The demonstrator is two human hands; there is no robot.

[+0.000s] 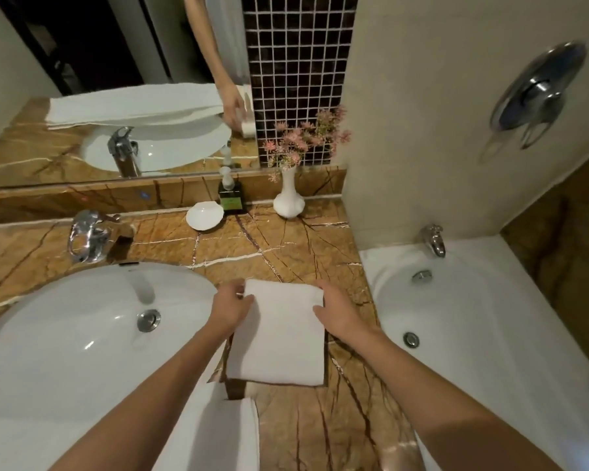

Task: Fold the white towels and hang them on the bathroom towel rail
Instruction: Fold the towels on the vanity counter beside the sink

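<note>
A white towel (279,338), folded into a narrow rectangle, lies on the brown marble counter (286,246) between the sink and the bathtub. My left hand (230,309) grips its far left corner, fingers curled over the edge. My right hand (334,309) presses on its far right edge, fingers bent onto the cloth. A second white towel (215,433) hangs over the counter's near edge, partly under my left forearm. No towel rail is in view.
A white oval sink (65,341) with a chrome tap (87,236) fills the left. A white dish (204,215), a soap bottle (230,193) and a white vase of pink flowers (288,195) stand at the back. The bathtub (473,328) is on the right.
</note>
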